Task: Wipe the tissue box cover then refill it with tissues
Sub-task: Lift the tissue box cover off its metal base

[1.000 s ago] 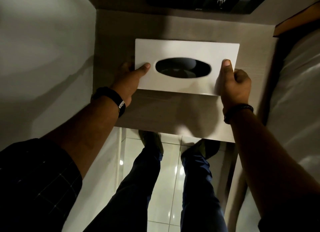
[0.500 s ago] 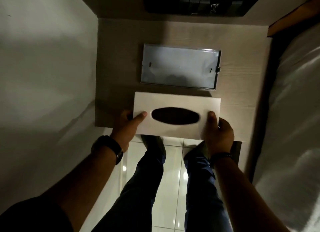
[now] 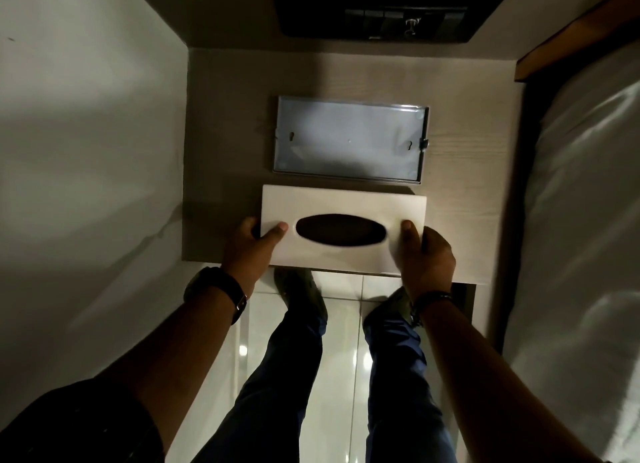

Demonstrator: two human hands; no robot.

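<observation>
A white tissue box cover (image 3: 343, 204) with a dark oval slot is held over the near edge of the small wooden table (image 3: 221, 123). My left hand (image 3: 247, 251) grips its left end, thumb on top. Its right end is held by my right hand (image 3: 427, 254), thumb also on top. Just behind the cover lies the flat metal base tray (image 3: 349, 138), with nothing in it. No tissues or cloth are in view.
A wall runs along the left of the table. A bed with white bedding (image 3: 585, 203) lies close on the right. A dark switch panel (image 3: 384, 10) sits on the back wall. My legs and shoes stand on glossy floor tiles (image 3: 343, 324) below.
The cover came off the metal base tray and moved toward me to the table's near edge, uncovering the tray. Both hands kept their grip.
</observation>
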